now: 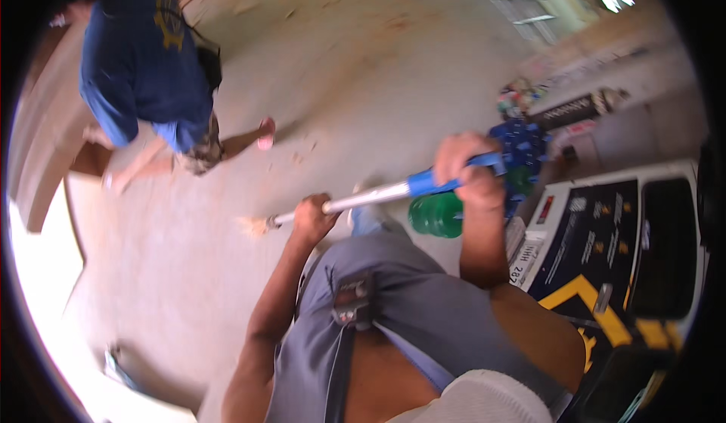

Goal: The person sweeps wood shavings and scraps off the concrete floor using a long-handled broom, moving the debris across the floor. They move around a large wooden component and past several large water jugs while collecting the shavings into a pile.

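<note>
Out beyond my left hand point(313, 217), well apart from it, there's one other person point(144, 60) in a blue shirt, on the bare floor point(204, 294). Coming right, just past that same hand, the pale bristles point(255, 226), blurred; from out here I can't tell if they touch down! Next the left hand itself, clamped low on the handle of the one broom point(378, 194), which slants across to my right hand point(469, 172), clamped on its blue upper part. So: two hands, well apart, one broom between them. Near the right hand, one green container point(437, 216); beyond it, one blue patterned bundle point(522, 150) and what looks like one white-and-black vehicle point(575, 249). I'd judge this the sweeping step, and the next stroke calls for the lower hand guiding, the upper one steadying, the blue end clear of that container
</note>
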